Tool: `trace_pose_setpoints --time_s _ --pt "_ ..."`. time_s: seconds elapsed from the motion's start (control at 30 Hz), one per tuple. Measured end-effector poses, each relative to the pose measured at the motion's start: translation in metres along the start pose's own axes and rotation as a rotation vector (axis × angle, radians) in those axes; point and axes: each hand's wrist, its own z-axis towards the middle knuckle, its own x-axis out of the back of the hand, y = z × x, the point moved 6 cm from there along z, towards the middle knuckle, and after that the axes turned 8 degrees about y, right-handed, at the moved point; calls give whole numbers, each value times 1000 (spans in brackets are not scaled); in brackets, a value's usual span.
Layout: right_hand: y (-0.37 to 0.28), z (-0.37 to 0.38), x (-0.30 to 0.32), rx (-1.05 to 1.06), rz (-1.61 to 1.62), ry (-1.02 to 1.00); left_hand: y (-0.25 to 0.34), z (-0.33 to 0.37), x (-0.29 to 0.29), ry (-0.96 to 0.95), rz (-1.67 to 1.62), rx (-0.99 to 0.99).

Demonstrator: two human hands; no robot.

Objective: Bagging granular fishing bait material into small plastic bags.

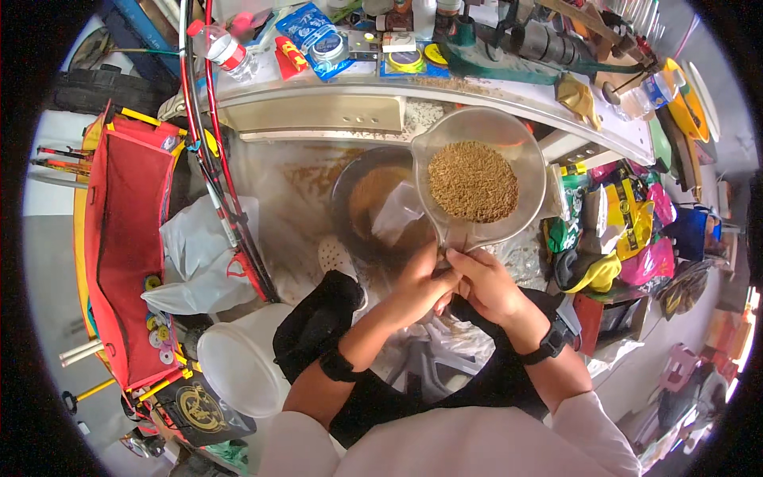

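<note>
In front of me is a translucent plastic bowl (421,171) with a pouring lip on its left and a handle toward me. Small brown pellets (474,181) cover its bottom. Both of my hands are closed around the handle: my left hand (421,288) from the left, my right hand (486,285) from the right, close together with some fingers hidden. Beneath and left of the bowl, a dark round basin (343,199) stands on the floor. It holds brown powdery material (373,191) and a clear plastic container (399,213).
A cluttered white workbench (318,89) crosses the far side, with a plastic bottle (226,49) on it. On the left are a red fabric bag (131,254), long rods (213,167) and a white bucket (242,370). Colourful packages (624,219) are piled on the right.
</note>
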Motion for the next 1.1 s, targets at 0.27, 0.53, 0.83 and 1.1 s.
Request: trace_pose_setpoints --time_s 0.27,0.53,0.83,1.1 --pt "-33 -15 12 -112 -924 -476 1 -10 41 41 -159 -72" --pt "-50 151 141 459 -1482 162 -26 -23 59 -20 -34 39" --pt "76 321 149 351 -1447 109 -37 -28 70 -8 188 234" --pt "122 363 178 268 -1183 65 -45 -11 57 -182 248 404"
